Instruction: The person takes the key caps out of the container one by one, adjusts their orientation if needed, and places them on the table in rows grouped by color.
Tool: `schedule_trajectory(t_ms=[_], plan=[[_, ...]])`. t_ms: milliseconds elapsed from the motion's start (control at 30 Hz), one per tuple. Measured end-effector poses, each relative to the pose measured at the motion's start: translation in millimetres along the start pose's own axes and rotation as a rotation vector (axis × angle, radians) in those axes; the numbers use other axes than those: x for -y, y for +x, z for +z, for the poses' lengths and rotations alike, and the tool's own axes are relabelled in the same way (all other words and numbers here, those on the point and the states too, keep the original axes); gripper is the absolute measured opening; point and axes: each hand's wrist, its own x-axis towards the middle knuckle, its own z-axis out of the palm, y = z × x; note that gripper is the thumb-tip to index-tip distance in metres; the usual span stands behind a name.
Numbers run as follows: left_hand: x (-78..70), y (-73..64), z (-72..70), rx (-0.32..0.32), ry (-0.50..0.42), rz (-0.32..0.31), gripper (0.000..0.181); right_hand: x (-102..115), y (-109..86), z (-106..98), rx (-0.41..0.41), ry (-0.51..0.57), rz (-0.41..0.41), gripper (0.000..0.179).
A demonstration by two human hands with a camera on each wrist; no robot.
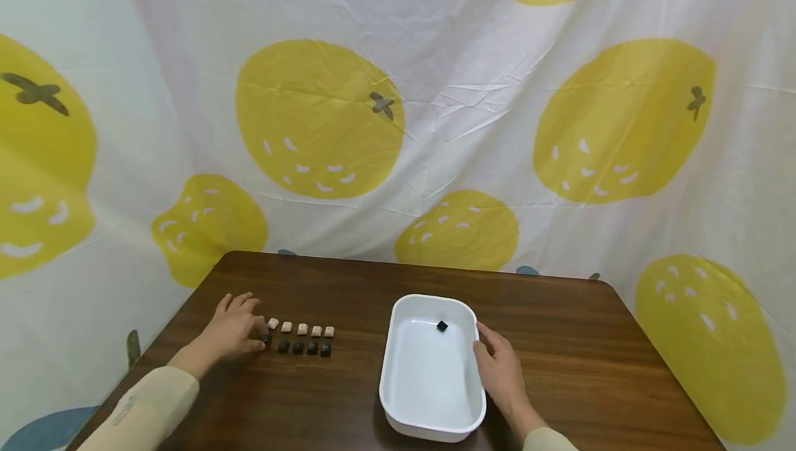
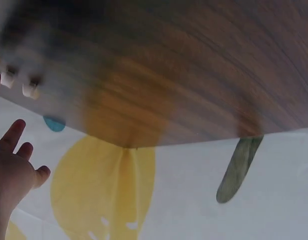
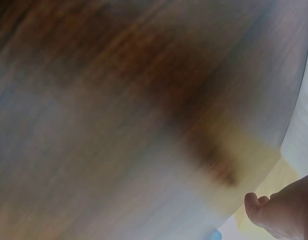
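Note:
My left hand (image 1: 233, 330) pinches a small black keycap (image 1: 267, 339) between thumb and finger at the left end of a row of black keycaps (image 1: 298, 348); its other fingers are spread. Just behind lies a row of cream keycaps (image 1: 302, 329). In the left wrist view, the hand (image 2: 11, 172) is at the left edge, with two pale keycaps (image 2: 30, 90) blurred near it. My right hand (image 1: 502, 371) grips the right rim of a white rectangular tray (image 1: 429, 430). Inside the tray, near its far end, lies one black keycap (image 1: 442, 326).
Everything stands on a dark brown wooden table (image 1: 578, 340) with rounded far corners. A white cloth with yellow fruit prints (image 1: 435, 133) hangs behind and around it. The right wrist view shows mostly blurred tabletop (image 3: 119, 125).

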Motion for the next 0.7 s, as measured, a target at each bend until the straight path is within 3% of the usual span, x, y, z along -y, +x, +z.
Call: schedule_trajectory(t_ms=[333,467,567,700], plan=[[-2.1,-0.5,5.7,0.027,0.0,-0.015,0.016,-4.2,-0.7,2.5,0.002,0.003,0.006,0.041],[-9.0,3.7,1.8,-0.008,-0.037,-0.024,0.021,-2.5,-0.7,2.8,0.0,0.008,0.006,0.041],[-23.5,17.3,-5.4,-0.068,-0.083,-0.021,0.024,-1.2,-0.8,2.1,0.003,0.01,0.008,0.041],[-57.5,51.5,-13.8,-0.126,-0.141,-0.002,0.032,0.4,-2.1,0.3,0.004,0.013,0.01,0.042]])
